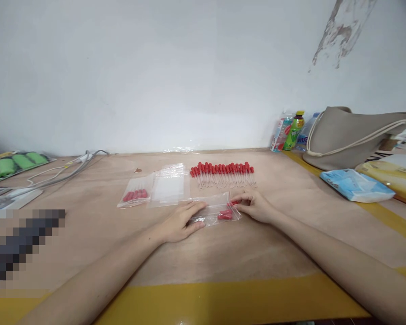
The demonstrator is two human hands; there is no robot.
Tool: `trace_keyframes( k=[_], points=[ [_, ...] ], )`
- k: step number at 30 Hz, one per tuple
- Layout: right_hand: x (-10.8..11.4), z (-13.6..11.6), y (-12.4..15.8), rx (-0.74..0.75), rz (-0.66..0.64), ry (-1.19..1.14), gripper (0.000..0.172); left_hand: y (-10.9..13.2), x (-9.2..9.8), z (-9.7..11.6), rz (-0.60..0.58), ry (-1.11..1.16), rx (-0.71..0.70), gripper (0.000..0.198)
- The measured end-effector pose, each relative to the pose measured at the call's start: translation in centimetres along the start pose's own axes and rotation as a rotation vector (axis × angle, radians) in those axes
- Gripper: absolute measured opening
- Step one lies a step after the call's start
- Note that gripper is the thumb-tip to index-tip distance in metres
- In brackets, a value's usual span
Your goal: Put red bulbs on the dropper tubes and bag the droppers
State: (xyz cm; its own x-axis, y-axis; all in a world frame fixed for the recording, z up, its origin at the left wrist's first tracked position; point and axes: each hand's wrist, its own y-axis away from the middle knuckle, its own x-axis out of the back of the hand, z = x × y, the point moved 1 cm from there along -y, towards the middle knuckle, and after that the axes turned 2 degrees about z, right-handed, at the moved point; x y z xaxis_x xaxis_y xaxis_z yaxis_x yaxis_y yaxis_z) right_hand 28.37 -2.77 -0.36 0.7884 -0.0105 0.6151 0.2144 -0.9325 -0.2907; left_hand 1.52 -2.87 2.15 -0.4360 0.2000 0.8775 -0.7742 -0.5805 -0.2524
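A clear zip-lock bag (212, 212) lies in front of me with red rubber bulbs of glass droppers (225, 215) inside, near its mouth on the right. My left hand (184, 221) rests on the bag's left part, fingers stretched out and thumb apart. At the mouth, my right hand (252, 205) pinches another red-bulbed dropper (234, 203) whose tip end is in the bag. Behind the bag lies a row of several droppers (223, 169) with red bulbs pointing away from me.
Left of the row are a stack of flat clear bags (169, 183) and a filled bag (135, 193) of droppers. Cables (72, 169) and a green pack (16, 164) lie far left. Bottles (295, 131), a grey bag (345, 135) and a tissue pack (357, 185) stand right.
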Motion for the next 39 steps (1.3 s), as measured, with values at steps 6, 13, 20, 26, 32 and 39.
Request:
trace_keyframes(
  k=[6, 13, 20, 26, 32, 39],
  points=[
    [-0.5, 0.1, -0.5, 0.006, -0.011, 0.057, 0.021, 0.0, 0.0, 0.0, -0.011, -0.02, 0.003, 0.048],
    [-0.3, -1.4, -0.1, 0.082, -0.104, -0.002, 0.016, -0.1, 0.0, 0.0, -0.01, -0.02, -0.005, 0.048],
    [-1.1, -1.7, 0.0, 0.037, -0.139, -0.217, 0.022, -0.1, -0.1, -0.1, 0.003, -0.023, -0.019, 0.048],
    [0.5, -0.3, -0.6, -0.068, -0.207, -0.285, 0.03, -0.1, -0.2, -0.2, -0.025, -0.061, -0.019, 0.044],
    [2.3, 1.6, -4.4, -0.183, 0.261, 0.246, 0.014, -0.1, -0.3, -0.3, -0.053, -0.072, -0.014, 0.045],
    [1.9, 2.4, -10.5, -0.441, 0.443, 0.467, 0.027, -0.1, -0.1, -0.2, -0.086, -0.109, 0.0, 0.043]
  ],
)
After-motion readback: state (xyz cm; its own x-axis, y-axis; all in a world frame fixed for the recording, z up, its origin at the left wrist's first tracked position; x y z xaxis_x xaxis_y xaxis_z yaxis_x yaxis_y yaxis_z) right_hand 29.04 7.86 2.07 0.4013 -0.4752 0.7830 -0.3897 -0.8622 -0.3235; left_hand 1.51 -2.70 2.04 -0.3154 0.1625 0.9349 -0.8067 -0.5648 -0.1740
